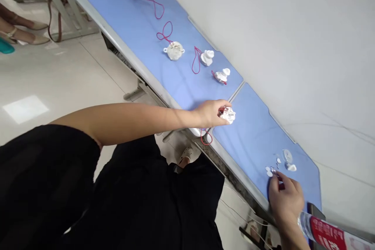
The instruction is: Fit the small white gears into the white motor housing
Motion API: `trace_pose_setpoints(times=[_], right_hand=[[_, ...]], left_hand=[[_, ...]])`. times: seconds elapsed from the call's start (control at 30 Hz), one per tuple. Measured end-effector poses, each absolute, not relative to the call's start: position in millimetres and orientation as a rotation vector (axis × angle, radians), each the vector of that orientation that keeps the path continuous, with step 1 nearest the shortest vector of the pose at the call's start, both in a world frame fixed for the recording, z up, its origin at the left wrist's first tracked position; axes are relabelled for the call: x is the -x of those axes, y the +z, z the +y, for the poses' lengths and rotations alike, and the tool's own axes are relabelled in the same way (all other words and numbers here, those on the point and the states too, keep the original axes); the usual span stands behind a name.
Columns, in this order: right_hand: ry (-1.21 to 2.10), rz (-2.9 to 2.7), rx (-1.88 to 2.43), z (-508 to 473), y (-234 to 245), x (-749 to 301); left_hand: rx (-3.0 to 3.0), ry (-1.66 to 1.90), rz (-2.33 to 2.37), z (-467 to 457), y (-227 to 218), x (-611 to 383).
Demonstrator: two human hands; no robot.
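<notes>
"Where is the left hand (210, 114)?"

"Mid-scene, its grip closed around a lumpy white piece (228, 115), thumb and fingers on opposite sides. It's just right of the seam (237, 91) between the two blue halves of the worktop (249, 136). Whether the piece touches the surface, I can't tell. A red cord (206, 137) shows at the near edge, beside the wrist."

"And the right hand (286, 195)?"

"Over the right half, fingers bent into a narrow grip, tips at some small white discs (268, 172). I can't tell if anything is pinched there."

"What lies around it?"

"A clear disc (287, 156) and a small white knob (291, 167), side by side, just farther off than the fingers. A bottle (326, 234) with a red label is right beside the wrist."

"And the left half?"

"Four more white pieces, each with red cord. Two round ones (175, 51) have side tabs, one of them at the far left; two knobbed ones (207, 58) sit near each other, farther right."
</notes>
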State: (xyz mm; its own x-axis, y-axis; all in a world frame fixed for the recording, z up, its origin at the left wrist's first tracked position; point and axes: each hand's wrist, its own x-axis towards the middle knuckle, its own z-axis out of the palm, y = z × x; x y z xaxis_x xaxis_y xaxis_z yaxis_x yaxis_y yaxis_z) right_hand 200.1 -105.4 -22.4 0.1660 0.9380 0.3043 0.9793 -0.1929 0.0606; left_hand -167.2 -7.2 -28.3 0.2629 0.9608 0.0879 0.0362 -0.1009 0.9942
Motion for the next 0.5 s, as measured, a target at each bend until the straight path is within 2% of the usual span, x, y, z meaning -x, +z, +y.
trace_pose_setpoints(times=[0.23,0.5], right_hand=[[-0.424,-1.919,2.296,-108.3,-17.9,-192.2],[-0.455,-1.876,2.264,-105.4,-24.2,-196.8]], left_hand=[[-1.534,0.962,0.887,-2.1,-30.2,172.5],[-1.888,0.878,1.02,3.0,-29.6,173.5]])
